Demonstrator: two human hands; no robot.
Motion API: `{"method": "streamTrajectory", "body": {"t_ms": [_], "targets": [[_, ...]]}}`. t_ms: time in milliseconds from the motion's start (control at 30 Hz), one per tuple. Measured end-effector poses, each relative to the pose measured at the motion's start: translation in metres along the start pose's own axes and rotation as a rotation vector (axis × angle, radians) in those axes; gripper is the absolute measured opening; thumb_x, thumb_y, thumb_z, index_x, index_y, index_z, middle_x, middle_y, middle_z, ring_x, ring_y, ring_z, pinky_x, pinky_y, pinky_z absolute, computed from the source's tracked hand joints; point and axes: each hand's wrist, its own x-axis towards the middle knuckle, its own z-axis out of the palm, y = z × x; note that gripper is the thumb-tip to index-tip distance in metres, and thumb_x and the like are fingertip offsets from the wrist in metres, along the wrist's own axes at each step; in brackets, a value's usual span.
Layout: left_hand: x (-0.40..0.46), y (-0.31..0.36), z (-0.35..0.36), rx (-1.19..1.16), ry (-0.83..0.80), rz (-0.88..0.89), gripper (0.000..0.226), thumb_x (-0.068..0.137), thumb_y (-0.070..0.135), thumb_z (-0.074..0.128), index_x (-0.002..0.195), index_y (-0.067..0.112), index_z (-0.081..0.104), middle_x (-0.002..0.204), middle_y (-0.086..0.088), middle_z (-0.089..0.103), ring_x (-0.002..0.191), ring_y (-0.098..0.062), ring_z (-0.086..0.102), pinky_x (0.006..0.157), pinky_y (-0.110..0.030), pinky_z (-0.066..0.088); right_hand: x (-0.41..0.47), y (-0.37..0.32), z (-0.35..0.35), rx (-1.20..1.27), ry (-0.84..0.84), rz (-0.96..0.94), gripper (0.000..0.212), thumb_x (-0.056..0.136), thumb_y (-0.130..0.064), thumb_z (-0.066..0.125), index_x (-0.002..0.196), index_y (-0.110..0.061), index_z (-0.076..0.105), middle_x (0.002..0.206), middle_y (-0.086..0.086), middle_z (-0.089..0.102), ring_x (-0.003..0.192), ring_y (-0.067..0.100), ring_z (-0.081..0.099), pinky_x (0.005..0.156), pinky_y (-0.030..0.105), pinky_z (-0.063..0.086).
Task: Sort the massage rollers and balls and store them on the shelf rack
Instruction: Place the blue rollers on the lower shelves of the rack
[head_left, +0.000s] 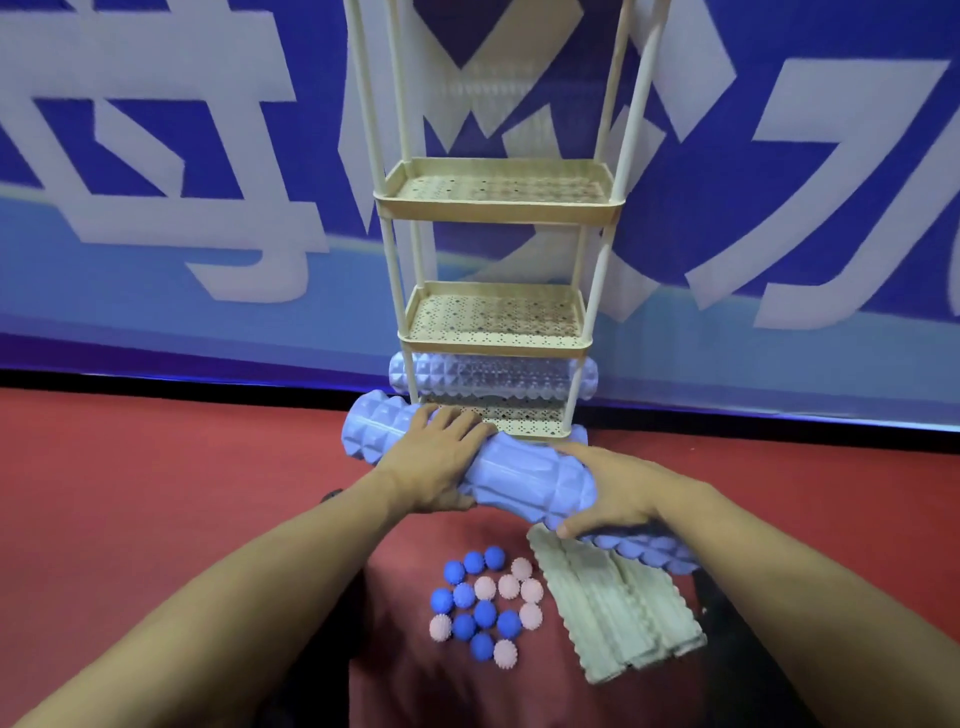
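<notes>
Head view has me looking down at a red floor (156, 493) with the cream shelf rack (496, 208) standing against a blue banner (182, 182). I have both hands on a lavender ridged roller (524, 480), held just in front of the rack's bottom tier. My left hand (441, 462) lies over the roller's left part with the fingers draped across the top and the thumb underneath; my right hand (608, 491) wraps it from the other side, thumb tip showing at the near edge. Both are gripping it.

A second roller (493, 376) of the same pale colour already lies on the bottom tier, across the rack, its ends poking out past the posts on both sides.

The held roller's long axis runs from upper left to lower right — its left end points toward the rack's left post, its right end toward me and to the right. To seat it well, I judge I should swing the right end away from me until the roller lies parallel to the stored one, then feed it in between the posts — level, so neither end catches.

Near me on the floor sit a cluster of blue spiky balls (485, 613) and pink spiky balls (519, 587), mixed together, and a pale green ridged roller (618, 613) just beside them.
</notes>
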Motion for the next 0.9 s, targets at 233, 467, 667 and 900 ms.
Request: {"method": "streamTrajectory", "body": {"t_ms": [233,467,667,900], "targets": [[0.004,-0.008,0.026,-0.094,-0.054,-0.140,0.093,0.083,0.067,0.058,0.157,0.025,0.021,0.154,0.003,0.031,0.145,-0.024,0.027,0.121,-0.060,0.010,0.016,-0.001,0.010,-0.037,0.090,0.115,0.067,0.059,-0.071,0.070,0.116,-0.044,0.047,0.070,-0.018,0.073,0.062,0.003,0.070,0.076,0.032,0.059],[0.005,-0.026,0.066,-0.206,-0.121,-0.406,0.079,0.099,0.055,0.042,0.160,0.018,0.007,0.162,-0.005,0.019,0.151,-0.024,0.016,0.122,-0.055,0.013,0.047,0.033,0.017,-0.081,0.161,0.309,0.063,0.053,-0.081,0.063,0.098,-0.039,0.050,0.062,-0.020,0.070,0.059,-0.003,0.065,0.066,0.027,0.051],[0.019,-0.048,0.093,-0.290,-0.143,-0.487,0.076,0.100,0.056,0.042,0.159,0.018,0.011,0.162,-0.006,0.023,0.147,-0.029,0.029,0.120,-0.050,0.026,0.098,0.042,0.016,-0.012,0.243,0.371,0.065,0.057,-0.075,0.066,0.104,-0.031,0.054,0.077,-0.007,0.074,0.070,0.012,0.072,0.077,0.034,0.058],[0.066,-0.066,0.109,-1.061,-0.021,-0.903,0.093,0.088,0.056,0.067,0.157,0.011,0.022,0.154,-0.011,0.041,0.137,-0.031,0.046,0.109,-0.044,0.042,0.161,0.034,0.017,-0.116,0.309,0.274,0.075,0.061,-0.077,0.069,0.117,-0.032,0.049,0.102,-0.009,0.068,0.094,0.021,0.067,0.082,0.039,0.052]]}}
